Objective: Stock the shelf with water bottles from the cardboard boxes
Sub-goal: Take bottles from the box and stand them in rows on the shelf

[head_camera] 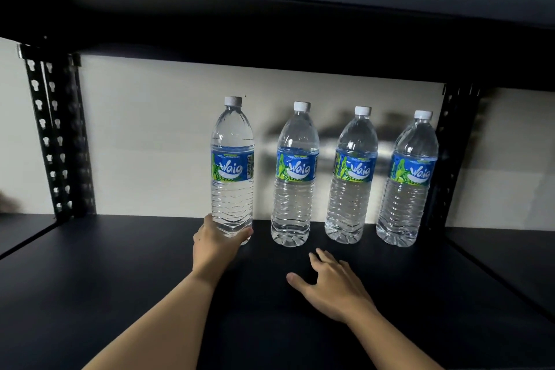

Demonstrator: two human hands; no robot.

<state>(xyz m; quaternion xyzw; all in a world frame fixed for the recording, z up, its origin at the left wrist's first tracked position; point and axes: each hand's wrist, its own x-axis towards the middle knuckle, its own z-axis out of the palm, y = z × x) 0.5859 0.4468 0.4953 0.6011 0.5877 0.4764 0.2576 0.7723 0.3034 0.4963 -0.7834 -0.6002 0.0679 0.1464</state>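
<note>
Several clear water bottles with blue and green labels and white caps stand upright in a row at the back of the dark shelf [120, 273]. My left hand [214, 245] grips the base of the leftmost bottle [232, 165], which is upright at the shelf surface. To its right stand three bottles: one [295, 177], another [351, 177] and the last [408, 183] beside the right post. My right hand [333, 282] hovers over the shelf in front of the row, fingers spread and holding nothing. No cardboard box is in view.
A dark upper shelf [270, 9] hangs low over the bottles. Perforated black uprights stand at the back left [57, 141] and back right [450, 153]. A pale wall [144, 135] lies behind. Bare shelf surface stretches left of the held bottle.
</note>
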